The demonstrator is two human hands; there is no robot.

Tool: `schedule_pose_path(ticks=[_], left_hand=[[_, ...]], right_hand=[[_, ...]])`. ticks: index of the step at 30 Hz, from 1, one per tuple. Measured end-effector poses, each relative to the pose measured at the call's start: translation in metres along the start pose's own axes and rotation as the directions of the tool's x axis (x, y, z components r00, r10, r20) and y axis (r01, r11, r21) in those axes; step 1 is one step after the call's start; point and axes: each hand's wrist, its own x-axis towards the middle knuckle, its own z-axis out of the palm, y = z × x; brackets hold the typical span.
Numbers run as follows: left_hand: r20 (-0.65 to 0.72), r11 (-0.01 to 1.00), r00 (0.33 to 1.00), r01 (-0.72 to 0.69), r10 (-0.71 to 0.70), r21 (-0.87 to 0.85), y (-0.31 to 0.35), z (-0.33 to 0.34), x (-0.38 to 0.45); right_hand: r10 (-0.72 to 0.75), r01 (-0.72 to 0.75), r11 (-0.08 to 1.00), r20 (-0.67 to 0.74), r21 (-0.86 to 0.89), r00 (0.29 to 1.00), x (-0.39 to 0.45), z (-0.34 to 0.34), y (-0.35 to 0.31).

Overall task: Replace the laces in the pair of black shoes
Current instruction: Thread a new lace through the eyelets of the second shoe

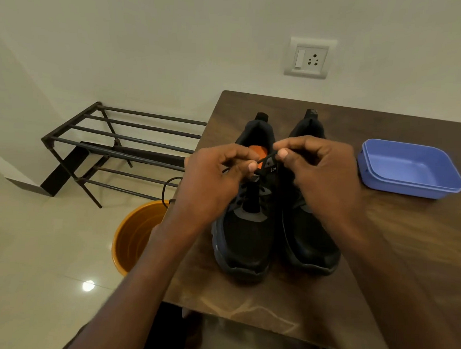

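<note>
Two black shoes stand side by side on the brown wooden table, toes toward me. The left shoe shows an orange insole and an open tongue. The right shoe is partly hidden behind my right hand. A black lace stretches between my hands above the left shoe's top eyelets. My left hand pinches one part of it, and my right hand pinches the other end between thumb and forefinger. More black lace loops off the table's left edge behind my left wrist.
A blue plastic box sits on the table at the right. An orange bucket stands on the tiled floor left of the table. A dark metal shoe rack stands against the wall behind it. A wall socket is above the table.
</note>
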Motion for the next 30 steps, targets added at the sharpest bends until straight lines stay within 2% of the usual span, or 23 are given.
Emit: schedule_pose_path(ticks=[3,6,8,10,12,14,16,19,25,30], left_hand=[[-0.019,0.999,1.000,-0.016,0.015,-0.048,0.000,0.008,-0.001],[-0.079,0.984,0.992,0.082,-0.095,-0.155,0.001,0.018,-0.003],[-0.149,0.984,0.979,0.116,-0.136,-0.136,-0.002,0.022,-0.003],[-0.204,0.990,0.971,0.112,-0.128,-0.087,-0.006,0.023,-0.003],[-0.208,0.995,0.974,0.084,-0.092,-0.048,-0.009,0.025,-0.003],[-0.201,0.999,0.979,0.043,-0.042,0.002,-0.010,0.027,-0.002],[-0.188,1.000,0.982,0.015,-0.010,0.028,-0.010,0.027,0.000],[-0.153,0.999,0.988,0.024,-0.017,0.044,-0.013,0.027,0.002],[0.034,0.970,0.999,-0.004,-0.005,0.243,-0.023,0.024,0.007],[0.077,0.984,0.996,0.039,-0.052,0.171,-0.026,0.020,0.011]], right_hand=[[-0.088,0.089,0.996,0.095,0.002,0.992,-0.002,0.012,-0.002],[-0.143,0.144,0.989,0.046,-0.028,0.989,-0.001,0.020,0.002],[-0.203,0.203,0.960,0.019,-0.194,0.979,0.003,0.022,0.009],[-0.226,0.256,0.887,0.122,-0.384,0.967,0.007,0.022,0.017],[-0.162,0.265,0.851,0.253,-0.453,0.954,0.009,0.023,0.021],[-0.154,0.269,0.852,0.276,-0.448,0.949,0.009,0.024,0.022],[-0.182,0.264,0.862,0.223,-0.432,0.958,0.011,0.024,0.023],[-0.131,0.189,0.899,0.168,-0.395,0.977,0.015,0.020,0.027],[-0.092,0.127,0.939,0.123,-0.320,0.988,0.014,0.019,0.029],[-0.111,0.142,0.934,0.112,-0.327,0.988,0.012,0.024,0.027]])
